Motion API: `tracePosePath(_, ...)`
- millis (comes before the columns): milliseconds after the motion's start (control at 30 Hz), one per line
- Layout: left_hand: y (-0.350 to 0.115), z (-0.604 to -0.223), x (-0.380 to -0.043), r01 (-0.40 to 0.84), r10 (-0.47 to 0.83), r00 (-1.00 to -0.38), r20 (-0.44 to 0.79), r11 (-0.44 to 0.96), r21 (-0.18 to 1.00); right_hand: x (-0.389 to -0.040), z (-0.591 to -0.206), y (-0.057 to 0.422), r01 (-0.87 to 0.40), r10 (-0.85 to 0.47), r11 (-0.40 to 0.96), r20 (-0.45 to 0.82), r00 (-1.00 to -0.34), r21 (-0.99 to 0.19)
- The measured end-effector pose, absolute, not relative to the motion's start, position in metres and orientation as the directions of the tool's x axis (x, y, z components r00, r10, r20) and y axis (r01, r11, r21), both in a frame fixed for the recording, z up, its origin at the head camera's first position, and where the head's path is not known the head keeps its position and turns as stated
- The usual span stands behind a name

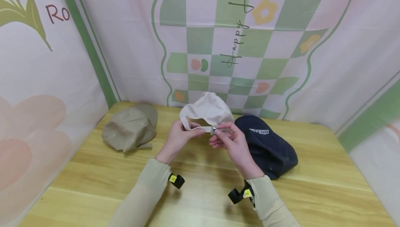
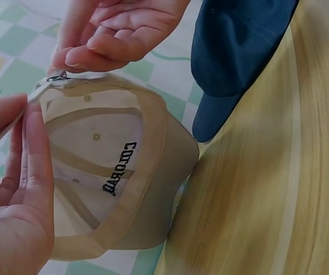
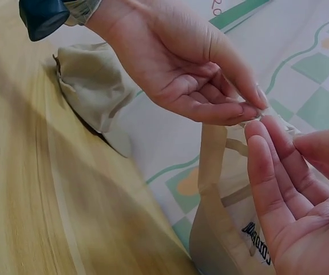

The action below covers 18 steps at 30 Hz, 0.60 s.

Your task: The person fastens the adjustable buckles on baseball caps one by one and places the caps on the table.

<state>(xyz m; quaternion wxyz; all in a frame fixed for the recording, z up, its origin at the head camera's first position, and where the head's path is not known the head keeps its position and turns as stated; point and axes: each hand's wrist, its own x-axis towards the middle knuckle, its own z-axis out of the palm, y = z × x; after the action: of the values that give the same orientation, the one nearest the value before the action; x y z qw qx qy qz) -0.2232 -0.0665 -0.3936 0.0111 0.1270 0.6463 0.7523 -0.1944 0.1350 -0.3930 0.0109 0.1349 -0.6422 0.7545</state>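
A cream baseball cap is held up over the far part of the table, its back opening toward me. My left hand pinches the adjustment strap on the left side, between thumb and fingers. At the strap's metal buckle, my right hand pinches with thumb and index finger while its other fingers curl loosely below. In the left wrist view the cap's inside shows, with dark reversed lettering and seam tape. The fingertips partly hide the buckle in the right wrist view.
To the left on the wooden table lies a khaki cap. A navy cap with white lettering lies on the right, close beside my right hand. A patterned curtain hangs behind the table.
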Motion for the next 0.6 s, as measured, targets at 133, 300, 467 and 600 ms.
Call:
tracePosePath(133,-0.0653,-0.3939,-0.2231,0.143,0.170,-0.971,0.169,-0.154,0.978,-0.1939,-0.3943,0.1351,-0.199,-0.168,-0.181,0.229,-0.959,-0.963)
tracePosePath(300,-0.0645,-0.3925,-0.2223,0.132,0.167,-0.974,0.153,-0.132,0.982,-0.1937,-0.3951,0.1343,-0.209,-0.172,-0.191,0.243,-0.955,-0.959)
tracePosePath(467,-0.0643,-0.3927,-0.2223,0.148,0.174,-0.972,0.159,-0.075,0.986,-0.1937,-0.3954,0.1328,-0.224,-0.165,-0.210,0.260,-0.951,-0.952)
tracePosePath(600,-0.0640,-0.3938,-0.2229,0.162,0.174,-0.970,0.172,-0.071,0.984,-0.1929,-0.3952,0.1313,-0.219,-0.167,-0.217,0.257,-0.952,-0.951)
